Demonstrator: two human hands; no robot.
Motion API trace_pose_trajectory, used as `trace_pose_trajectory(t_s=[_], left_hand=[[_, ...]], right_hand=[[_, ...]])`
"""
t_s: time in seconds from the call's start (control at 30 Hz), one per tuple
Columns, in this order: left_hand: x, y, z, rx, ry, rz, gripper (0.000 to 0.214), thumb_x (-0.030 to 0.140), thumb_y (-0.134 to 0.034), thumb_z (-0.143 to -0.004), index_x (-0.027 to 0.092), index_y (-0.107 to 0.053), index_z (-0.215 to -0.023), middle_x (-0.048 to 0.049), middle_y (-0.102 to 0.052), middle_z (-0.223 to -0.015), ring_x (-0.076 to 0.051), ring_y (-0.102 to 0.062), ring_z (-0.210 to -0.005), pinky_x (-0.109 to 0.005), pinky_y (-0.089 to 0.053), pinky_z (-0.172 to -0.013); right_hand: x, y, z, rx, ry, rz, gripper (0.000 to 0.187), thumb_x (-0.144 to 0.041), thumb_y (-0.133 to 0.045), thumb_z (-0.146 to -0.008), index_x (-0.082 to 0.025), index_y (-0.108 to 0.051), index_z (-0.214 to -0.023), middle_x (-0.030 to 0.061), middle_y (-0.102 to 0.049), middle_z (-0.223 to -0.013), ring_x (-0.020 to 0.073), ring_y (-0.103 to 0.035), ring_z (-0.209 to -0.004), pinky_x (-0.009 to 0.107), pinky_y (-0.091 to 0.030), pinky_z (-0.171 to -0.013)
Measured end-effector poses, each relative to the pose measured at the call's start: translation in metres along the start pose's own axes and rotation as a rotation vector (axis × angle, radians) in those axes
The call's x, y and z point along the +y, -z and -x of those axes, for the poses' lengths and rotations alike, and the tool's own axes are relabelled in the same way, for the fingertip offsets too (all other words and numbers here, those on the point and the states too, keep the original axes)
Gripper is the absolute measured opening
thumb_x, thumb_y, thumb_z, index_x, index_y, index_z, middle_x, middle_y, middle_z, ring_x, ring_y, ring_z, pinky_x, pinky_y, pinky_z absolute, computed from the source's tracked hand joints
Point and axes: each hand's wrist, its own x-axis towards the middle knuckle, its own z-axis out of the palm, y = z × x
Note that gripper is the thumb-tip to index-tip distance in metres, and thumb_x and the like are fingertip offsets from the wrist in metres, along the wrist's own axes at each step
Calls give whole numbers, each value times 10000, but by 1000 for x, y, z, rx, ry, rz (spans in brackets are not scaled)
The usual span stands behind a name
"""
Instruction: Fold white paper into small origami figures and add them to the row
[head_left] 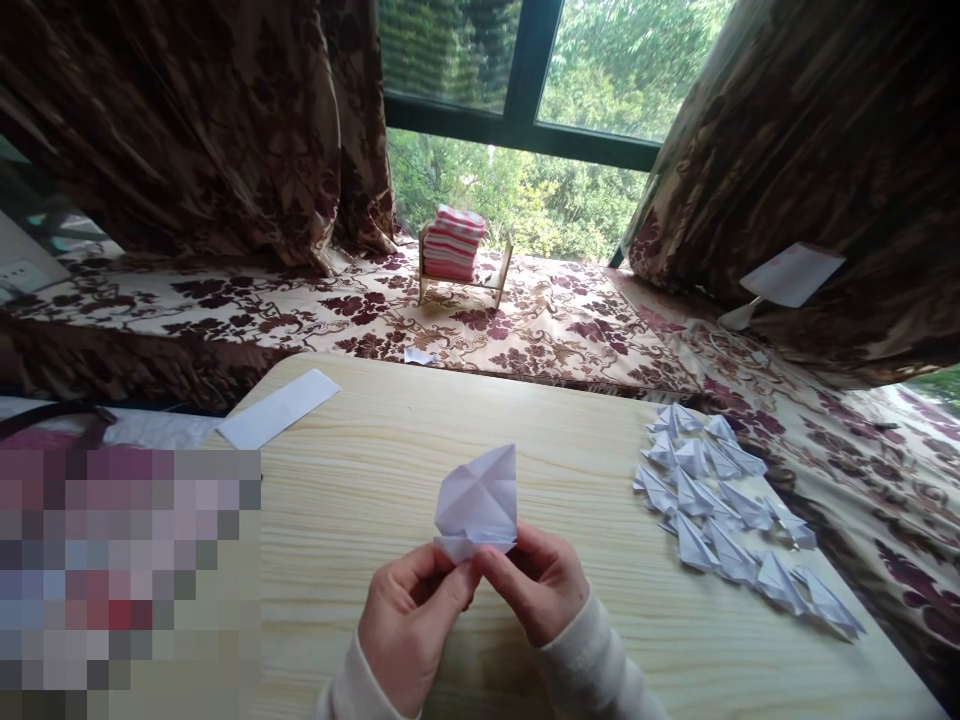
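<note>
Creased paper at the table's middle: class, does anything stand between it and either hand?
Nothing visible does. The left hand and right hand both hold the creased paper directly at its lower edge. The folded paper pieces lie off to the right on the table, apart from both hands.

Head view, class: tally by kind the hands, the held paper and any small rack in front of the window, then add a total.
Hands: 2 (left hand, right hand)
Held paper: 1
Small rack: 1
Total: 4
</note>
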Motion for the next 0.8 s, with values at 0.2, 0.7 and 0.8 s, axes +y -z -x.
trace_pose_trajectory(t_s=[0.2,0.7,0.8], left_hand=[[-2,2,0,-37,-29,-62,253,351,-626,-690,133,-625,-563,16,-501,-513,-93,-438,-543,-196,-337,-529],[-9,13,-7,53,-53,-40,338,411,-611,-704,155,-522,-503,40,-454,-487,-82,-391,-524,-207,-285,-515],[-11,13,-9,80,-89,-54,382,445,-554,-742,157,-520,-493,34,-461,-497,-89,-403,-536,-210,-298,-535]], right_hand=[[-4,-1,0,-11,-19,-56,248,-381,-603,-731,-143,-664,-698,20,-607,-558,137,-530,-492,247,-426,-489],[-8,-2,1,-37,-52,-46,294,-426,-598,-723,-144,-665,-680,22,-597,-565,143,-514,-546,254,-413,-550],[-10,-4,1,-39,-60,-49,314,-439,-578,-738,-145,-648,-657,-3,-529,-496,123,-469,-501,247,-401,-537]])
